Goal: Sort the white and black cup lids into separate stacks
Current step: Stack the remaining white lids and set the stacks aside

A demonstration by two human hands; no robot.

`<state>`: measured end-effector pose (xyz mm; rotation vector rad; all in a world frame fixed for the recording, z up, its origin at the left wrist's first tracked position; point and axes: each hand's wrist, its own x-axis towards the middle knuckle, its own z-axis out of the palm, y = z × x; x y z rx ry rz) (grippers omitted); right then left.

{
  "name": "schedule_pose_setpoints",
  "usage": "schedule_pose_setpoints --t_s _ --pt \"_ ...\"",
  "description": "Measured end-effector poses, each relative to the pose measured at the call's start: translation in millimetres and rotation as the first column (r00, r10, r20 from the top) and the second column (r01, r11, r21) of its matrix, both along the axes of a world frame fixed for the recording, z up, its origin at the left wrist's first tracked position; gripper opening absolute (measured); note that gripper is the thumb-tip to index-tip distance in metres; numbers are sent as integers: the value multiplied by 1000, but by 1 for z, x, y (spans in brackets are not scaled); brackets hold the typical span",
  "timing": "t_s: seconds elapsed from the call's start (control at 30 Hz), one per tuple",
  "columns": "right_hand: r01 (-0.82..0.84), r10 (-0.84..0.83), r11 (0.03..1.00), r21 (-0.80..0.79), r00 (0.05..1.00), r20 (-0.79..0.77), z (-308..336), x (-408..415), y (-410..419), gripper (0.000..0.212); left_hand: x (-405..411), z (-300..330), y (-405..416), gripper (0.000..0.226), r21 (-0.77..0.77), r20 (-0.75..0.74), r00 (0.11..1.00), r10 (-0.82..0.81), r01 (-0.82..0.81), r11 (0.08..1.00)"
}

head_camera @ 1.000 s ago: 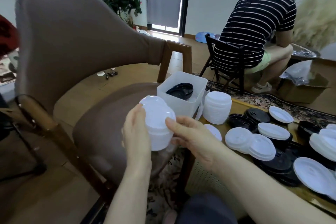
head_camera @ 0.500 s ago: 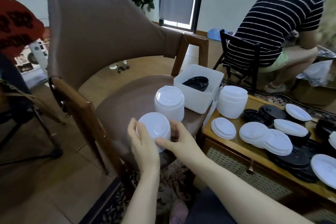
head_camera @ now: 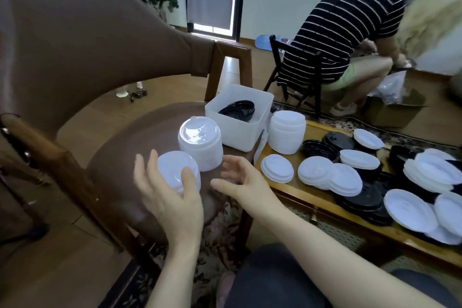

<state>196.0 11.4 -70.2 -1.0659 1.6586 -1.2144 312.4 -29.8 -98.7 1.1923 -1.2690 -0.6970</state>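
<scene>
Brown chair seat (head_camera: 140,142) holds two white lid stacks (head_camera: 201,147) beside wooden table (head_camera: 307,197).

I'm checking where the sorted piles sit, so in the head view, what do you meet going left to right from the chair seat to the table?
Left hand → short white lid stack → tall white lid stack → white bin holding black lids → white lid stack on the table → mixed loose lids.

Background: seated person, furniture.
Person in striped shirt (head_camera: 350,25) sits on black chair (head_camera: 295,75); brown armchair (head_camera: 75,40) left, cardboard box (head_camera: 392,112) on floor.
</scene>
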Motion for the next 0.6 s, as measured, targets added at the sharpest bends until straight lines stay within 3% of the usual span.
schedule_pose_setpoints --t_s 0.13,0.3,0.4,0.6 --pt "15 -19 999 -45 996 -84 16 -33 26 42 -29 21 19 52 -169 69 970 -234 242 955" --pt "129 -143 989 -68 952 -269 37 -93 71 27 -90 34 24 47 92 137 793 -594 587 804" --pt "208 -193 978 -29 836 -513 54 -137 109 35 -125 41 26 49 174 211 687 -695 673 719" --pt "500 -465 856 -130 637 -615 77 -216 188 33 -187 54 29 49 184 301 562 -770 759 625"
